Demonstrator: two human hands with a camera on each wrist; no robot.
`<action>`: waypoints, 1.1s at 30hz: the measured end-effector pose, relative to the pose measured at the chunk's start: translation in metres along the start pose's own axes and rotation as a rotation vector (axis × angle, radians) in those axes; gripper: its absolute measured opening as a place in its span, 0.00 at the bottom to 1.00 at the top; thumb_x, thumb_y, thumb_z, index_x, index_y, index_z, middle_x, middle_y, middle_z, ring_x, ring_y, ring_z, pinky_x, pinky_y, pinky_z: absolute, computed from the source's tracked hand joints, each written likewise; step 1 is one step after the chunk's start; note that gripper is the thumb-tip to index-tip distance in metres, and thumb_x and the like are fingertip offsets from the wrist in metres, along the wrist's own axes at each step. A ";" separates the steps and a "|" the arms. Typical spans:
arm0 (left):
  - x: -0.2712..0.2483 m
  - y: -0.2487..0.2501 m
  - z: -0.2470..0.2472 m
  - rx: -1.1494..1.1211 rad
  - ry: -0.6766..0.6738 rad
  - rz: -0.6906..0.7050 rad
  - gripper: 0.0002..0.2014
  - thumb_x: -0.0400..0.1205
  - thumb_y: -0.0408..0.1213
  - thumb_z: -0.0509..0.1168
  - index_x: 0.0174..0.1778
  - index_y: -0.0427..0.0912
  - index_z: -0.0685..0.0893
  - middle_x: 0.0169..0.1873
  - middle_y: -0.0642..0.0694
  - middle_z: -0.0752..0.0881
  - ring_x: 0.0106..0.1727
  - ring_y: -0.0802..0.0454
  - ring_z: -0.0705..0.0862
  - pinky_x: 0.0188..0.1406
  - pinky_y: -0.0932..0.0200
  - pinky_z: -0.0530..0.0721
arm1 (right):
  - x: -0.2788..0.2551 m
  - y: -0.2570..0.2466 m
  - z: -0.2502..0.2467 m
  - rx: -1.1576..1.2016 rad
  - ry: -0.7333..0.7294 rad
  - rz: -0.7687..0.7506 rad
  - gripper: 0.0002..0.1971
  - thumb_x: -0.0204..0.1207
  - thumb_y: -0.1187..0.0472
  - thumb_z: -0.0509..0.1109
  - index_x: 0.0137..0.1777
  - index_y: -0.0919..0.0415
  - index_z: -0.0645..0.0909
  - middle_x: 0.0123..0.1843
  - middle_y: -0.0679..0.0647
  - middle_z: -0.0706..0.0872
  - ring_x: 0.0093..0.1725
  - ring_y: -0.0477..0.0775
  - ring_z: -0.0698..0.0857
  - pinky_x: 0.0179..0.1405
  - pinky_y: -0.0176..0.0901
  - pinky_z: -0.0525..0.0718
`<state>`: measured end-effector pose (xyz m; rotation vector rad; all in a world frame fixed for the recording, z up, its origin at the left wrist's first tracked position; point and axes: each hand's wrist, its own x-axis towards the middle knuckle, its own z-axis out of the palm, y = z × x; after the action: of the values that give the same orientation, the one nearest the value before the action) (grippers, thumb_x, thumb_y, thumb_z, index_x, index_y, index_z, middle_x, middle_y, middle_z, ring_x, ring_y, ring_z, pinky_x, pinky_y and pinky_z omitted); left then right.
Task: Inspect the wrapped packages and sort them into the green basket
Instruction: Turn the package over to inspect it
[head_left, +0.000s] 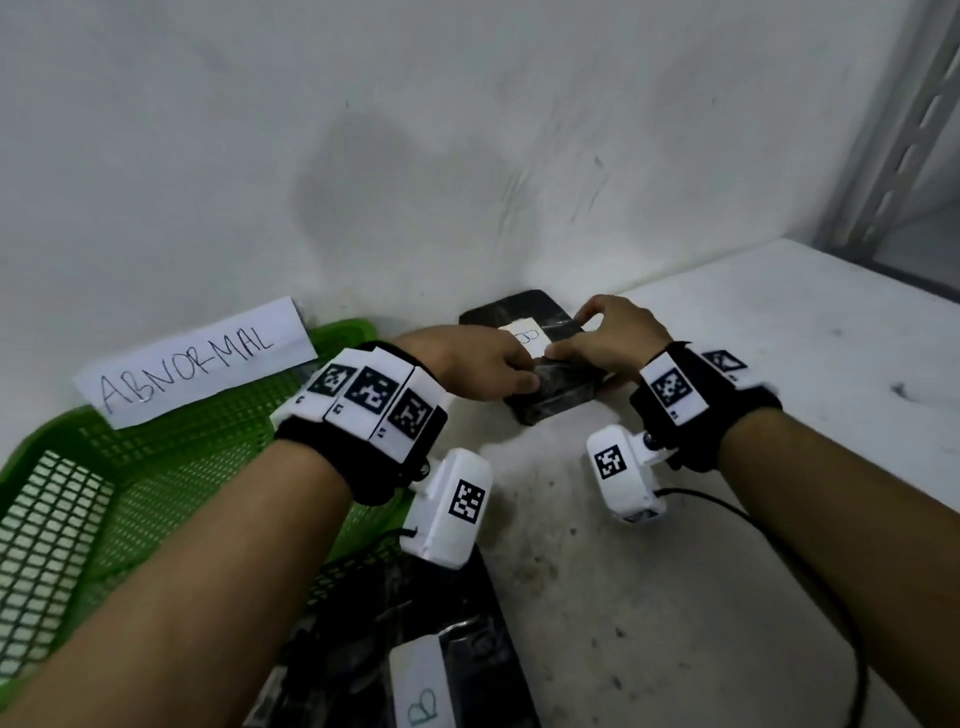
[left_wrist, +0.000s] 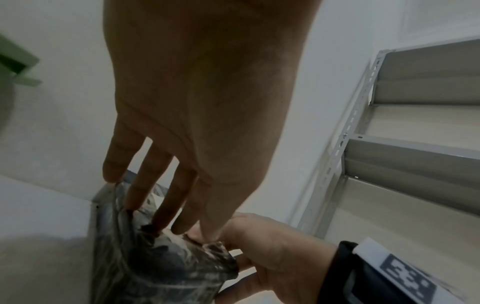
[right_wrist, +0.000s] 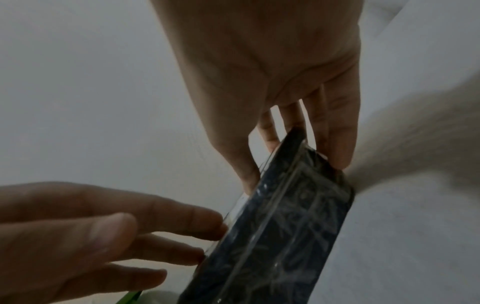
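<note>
A black, plastic-wrapped package (head_left: 556, 395) with a white label marked "B" (head_left: 530, 338) sits tilted near the wall, at the back of the white table (head_left: 727, 597). My right hand (head_left: 613, 332) pinches its right end between thumb and fingers; in the right wrist view they clamp the package (right_wrist: 285, 226) from both sides. My left hand (head_left: 483, 364) lies on the left end with straight fingers (left_wrist: 161, 205) whose tips touch the wrap (left_wrist: 155, 267). The green basket (head_left: 62, 431), labelled "ABNORMAL" (head_left: 197, 364), stands to the left.
A dark mesh basket (head_left: 353, 571) at the bottom holds another black package (head_left: 467, 665) with a white label. A metal shelf upright (head_left: 904, 130) rises at the far right. A black cable (head_left: 779, 530) trails from my right wrist across the table.
</note>
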<state>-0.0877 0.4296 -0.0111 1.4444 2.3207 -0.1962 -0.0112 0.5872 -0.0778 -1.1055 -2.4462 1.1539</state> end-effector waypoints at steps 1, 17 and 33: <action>0.000 0.000 -0.001 -0.003 0.008 -0.009 0.14 0.90 0.49 0.57 0.58 0.48 0.85 0.58 0.47 0.85 0.61 0.47 0.82 0.68 0.46 0.79 | 0.001 0.000 -0.001 -0.004 -0.005 0.002 0.26 0.65 0.46 0.86 0.59 0.50 0.81 0.66 0.55 0.86 0.64 0.60 0.86 0.64 0.59 0.87; -0.189 -0.028 0.010 -0.248 0.442 -0.084 0.14 0.89 0.47 0.60 0.66 0.48 0.86 0.56 0.53 0.87 0.60 0.53 0.83 0.57 0.59 0.77 | -0.160 -0.106 -0.023 -0.190 -0.239 -0.545 0.16 0.75 0.37 0.75 0.47 0.48 0.88 0.39 0.43 0.93 0.42 0.49 0.91 0.53 0.52 0.89; -0.249 -0.033 0.075 -0.348 0.347 -0.038 0.18 0.86 0.52 0.64 0.69 0.51 0.83 0.58 0.58 0.84 0.56 0.62 0.82 0.44 0.76 0.74 | -0.234 -0.048 0.016 -0.201 -0.543 -0.089 0.16 0.77 0.49 0.79 0.46 0.56 0.75 0.44 0.55 0.89 0.42 0.56 0.89 0.38 0.44 0.85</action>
<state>-0.0009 0.1838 0.0178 1.3385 2.4897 0.4623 0.1175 0.3920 -0.0271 -0.7920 -3.0417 1.3432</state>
